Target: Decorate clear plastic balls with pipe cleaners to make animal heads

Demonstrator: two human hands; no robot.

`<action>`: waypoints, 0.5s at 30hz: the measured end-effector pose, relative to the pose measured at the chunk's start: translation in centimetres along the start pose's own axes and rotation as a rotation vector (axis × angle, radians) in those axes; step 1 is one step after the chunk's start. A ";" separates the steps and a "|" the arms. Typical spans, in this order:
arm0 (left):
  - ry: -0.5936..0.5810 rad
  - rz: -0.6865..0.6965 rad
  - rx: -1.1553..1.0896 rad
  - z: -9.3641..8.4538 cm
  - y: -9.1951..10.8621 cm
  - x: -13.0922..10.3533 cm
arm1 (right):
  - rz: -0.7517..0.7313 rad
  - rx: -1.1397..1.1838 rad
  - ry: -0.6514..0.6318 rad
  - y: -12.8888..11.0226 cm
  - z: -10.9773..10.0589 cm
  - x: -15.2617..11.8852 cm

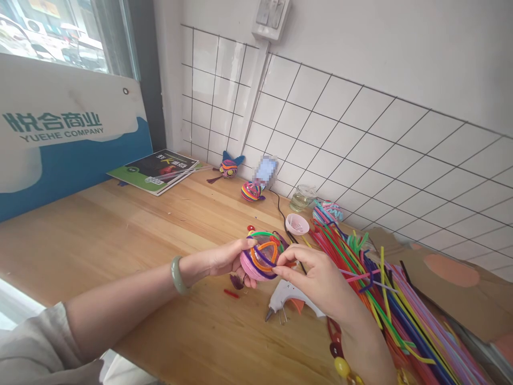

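My left hand is closed around a small ball covered with pipe cleaners, pink low down and green along the top. Its thumb presses on the upper left side. Orange loops and a purple pipe cleaner curve over the clear front of the ball. At the right side, my right hand pinches the purple pipe cleaner between thumb and forefinger. A white glue gun lies on the table just below my right hand, nozzle to the lower left. A short red piece rests beneath the ball.
Bundles of coloured pipe cleaners spread along the right. Behind the ball are a pink bowl, a glass jar, a phone and two striped pipe-cleaner figures. Books lie at the back left. A black cable crosses the table.
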State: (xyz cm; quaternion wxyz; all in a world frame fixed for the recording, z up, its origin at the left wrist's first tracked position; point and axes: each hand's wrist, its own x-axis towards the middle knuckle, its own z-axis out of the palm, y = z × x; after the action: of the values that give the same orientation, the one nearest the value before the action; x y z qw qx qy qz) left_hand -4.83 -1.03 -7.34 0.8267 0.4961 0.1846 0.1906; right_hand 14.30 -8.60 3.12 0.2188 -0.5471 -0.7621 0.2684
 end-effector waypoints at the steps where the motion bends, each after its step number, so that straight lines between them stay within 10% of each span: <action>1: 0.000 0.003 -0.003 0.0 0.0 0.0 | -0.001 -0.001 0.000 0.0 0.0 0.0; 15: -0.041 0.032 -0.023 -0.1 -0.3 0.3 | 0.013 0.010 -0.004 0.1 0.0 -0.2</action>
State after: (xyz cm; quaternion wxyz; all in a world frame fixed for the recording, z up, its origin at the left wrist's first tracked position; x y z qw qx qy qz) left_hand -4.63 -0.91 -7.66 0.8327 0.4935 0.1572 0.1957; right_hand 14.45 -8.75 3.06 0.2181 -0.5503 -0.7577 0.2747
